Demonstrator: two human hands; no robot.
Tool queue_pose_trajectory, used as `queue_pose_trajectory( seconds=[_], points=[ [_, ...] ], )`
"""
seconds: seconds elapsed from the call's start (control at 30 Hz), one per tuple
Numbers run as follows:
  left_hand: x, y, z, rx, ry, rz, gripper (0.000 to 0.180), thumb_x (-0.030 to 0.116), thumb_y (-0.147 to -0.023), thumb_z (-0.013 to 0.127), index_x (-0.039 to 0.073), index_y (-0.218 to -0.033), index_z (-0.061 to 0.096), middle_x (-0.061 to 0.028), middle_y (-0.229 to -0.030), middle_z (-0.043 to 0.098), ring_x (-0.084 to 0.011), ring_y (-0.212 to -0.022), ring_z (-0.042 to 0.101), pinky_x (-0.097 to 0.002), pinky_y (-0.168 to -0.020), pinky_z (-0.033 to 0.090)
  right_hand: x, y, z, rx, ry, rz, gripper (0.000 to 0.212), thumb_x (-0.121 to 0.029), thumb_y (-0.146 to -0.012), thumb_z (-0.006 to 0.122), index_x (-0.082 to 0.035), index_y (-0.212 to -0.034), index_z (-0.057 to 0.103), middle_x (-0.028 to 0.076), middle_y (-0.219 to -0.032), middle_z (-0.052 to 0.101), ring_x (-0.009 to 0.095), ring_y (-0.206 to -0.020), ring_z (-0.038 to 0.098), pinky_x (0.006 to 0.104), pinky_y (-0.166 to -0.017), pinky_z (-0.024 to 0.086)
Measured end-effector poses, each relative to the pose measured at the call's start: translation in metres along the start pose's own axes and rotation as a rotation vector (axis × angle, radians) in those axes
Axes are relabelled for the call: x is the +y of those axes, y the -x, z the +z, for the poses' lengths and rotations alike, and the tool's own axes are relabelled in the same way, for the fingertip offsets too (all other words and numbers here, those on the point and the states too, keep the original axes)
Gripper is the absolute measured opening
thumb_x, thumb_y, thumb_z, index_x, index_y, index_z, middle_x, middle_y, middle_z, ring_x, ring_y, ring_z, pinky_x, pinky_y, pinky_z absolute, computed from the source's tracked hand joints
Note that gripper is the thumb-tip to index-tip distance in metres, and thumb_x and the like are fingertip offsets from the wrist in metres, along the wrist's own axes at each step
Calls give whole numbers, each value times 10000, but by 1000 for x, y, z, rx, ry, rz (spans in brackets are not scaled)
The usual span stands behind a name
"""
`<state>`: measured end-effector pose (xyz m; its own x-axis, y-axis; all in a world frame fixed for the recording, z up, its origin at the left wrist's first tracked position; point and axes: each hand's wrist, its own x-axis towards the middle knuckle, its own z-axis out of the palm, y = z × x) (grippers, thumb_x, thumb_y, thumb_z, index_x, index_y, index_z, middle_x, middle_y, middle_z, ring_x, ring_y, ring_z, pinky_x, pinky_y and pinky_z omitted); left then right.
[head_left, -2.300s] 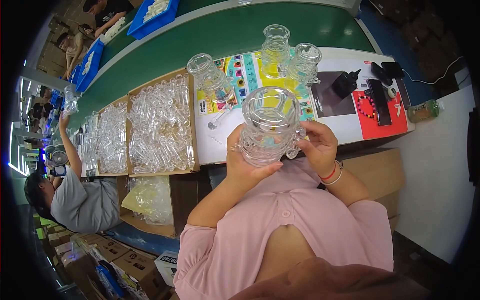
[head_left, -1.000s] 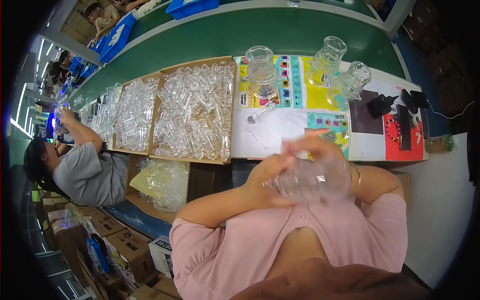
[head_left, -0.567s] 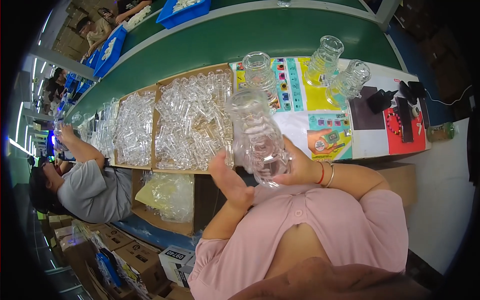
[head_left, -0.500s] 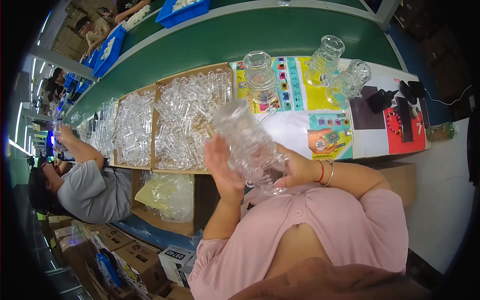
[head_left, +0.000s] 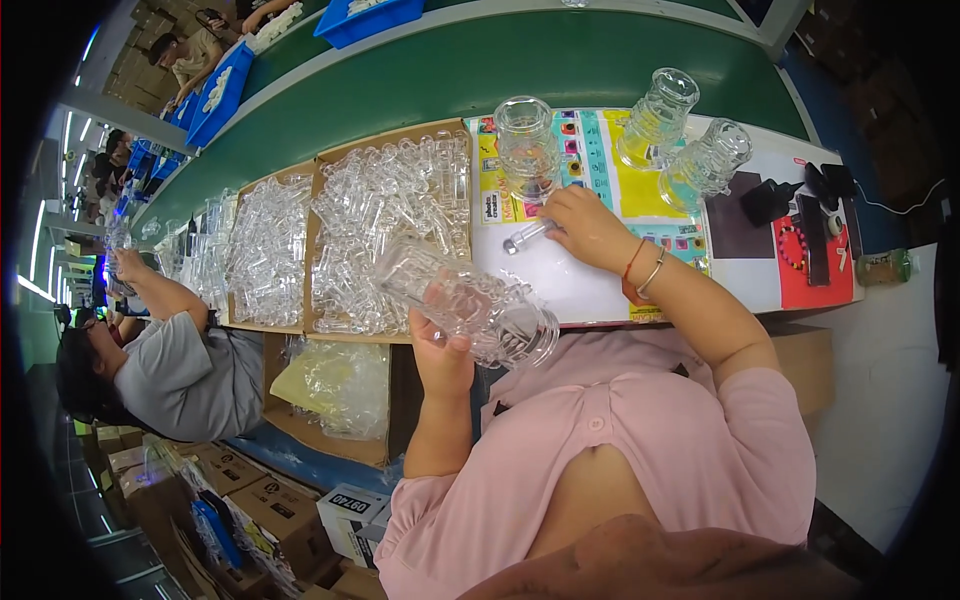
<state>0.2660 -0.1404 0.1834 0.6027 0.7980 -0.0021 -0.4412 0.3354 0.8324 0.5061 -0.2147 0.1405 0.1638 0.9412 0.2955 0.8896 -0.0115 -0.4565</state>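
Left hand (head_left: pixel 440 345) grips the clear jar (head_left: pixel 465 300) tilted above it; right hand (head_left: pixel 585 225) pinches a tube (head_left: pixel 525 237).

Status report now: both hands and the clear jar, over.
Left hand holds clear plastic jar, tilted. Right hand on small clear tube on the table. Nothing in the way.

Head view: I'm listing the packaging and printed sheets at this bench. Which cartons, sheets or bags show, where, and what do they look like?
Printed sheet: flat on the table, yellow and teal panels.
Red card: table's right end, rectangular.
Cardboard trays: left of the sheet, brown, holding clear parts.
Plastic bag: below the trays, clear and yellowish.
Cartons: floor, lower left, brown.
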Motion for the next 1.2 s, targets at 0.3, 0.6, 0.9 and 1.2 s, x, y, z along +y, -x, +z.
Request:
queue_pose_trajectory(
  seconds=[0.3,0.6,0.9,1.2],
  points=[
    [13,4,34,-157,-283,66,754,202,-583,820,-13,-1176,407,-124,-1088,541,-214,-991,554,-329,-850,455,-45,36,-83,-37,-567,4,257,-150,-644,742,-65,-847,610,55,-829,541,206,-795,524,300,-728,425],
    [20,13,67,-285,-315,16,739,168,-569,823,-8,-1164,421,-129,-1062,557,-204,-941,581,-314,-817,468,-56,71,-105,-17,-804,64,373,-241,-716,705,2,-981,607,108,-926,649,200,-832,633,270,-740,476],
    [14,20,78,-318,-383,4,694,148,-571,819,5,-1133,439,-112,-1012,578,-188,-908,591,-295,-788,475,-59,88,-108,92,-754,77,406,-251,-671,733,-30,-993,621,70,-903,657,143,-706,595,230,-621,445],
    [9,16,84,-405,-325,8,728,115,-585,806,-25,-1177,406,-139,-1118,527,-204,-1005,546,-323,-842,454,-64,95,-115,88,-579,70,549,-394,-691,693,2,-1052,576,126,-962,625,209,-837,616,288,-718,469]
  ],
)
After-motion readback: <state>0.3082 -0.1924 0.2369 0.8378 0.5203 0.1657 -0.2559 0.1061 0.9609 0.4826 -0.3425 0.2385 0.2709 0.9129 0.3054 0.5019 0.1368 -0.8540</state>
